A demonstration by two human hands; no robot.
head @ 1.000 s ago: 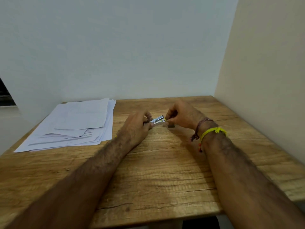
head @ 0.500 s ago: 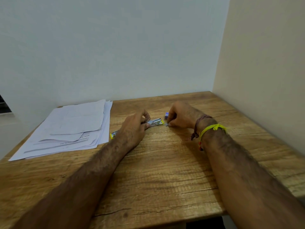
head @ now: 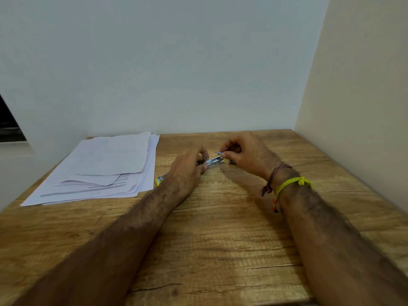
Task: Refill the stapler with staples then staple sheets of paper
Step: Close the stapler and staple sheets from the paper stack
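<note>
A small metal stapler (head: pixel 215 161) with yellow ends lies flat on the wooden table (head: pixel 220 239), opened out. My left hand (head: pixel 187 171) covers its middle and pins it down; the yellow tail end (head: pixel 159 180) pokes out on the left. My right hand (head: pixel 242 154) hovers just above the stapler's right end and pinches a small bluish-grey piece, probably a strip of staples (head: pixel 220 153), between thumb and forefinger. A stack of white paper sheets (head: pixel 103 168) lies to the left of my left hand.
White walls close the table off at the back and on the right. A small dark object (head: pixel 232 162) lies on the table under my right hand. Coloured threads are tied round my right wrist (head: pixel 287 184). Bare wood fills the front half.
The stapler has come down from between my hands to lie flat on the table. My right hand picked up the small bluish piece and lifted it above the stapler's right end.
</note>
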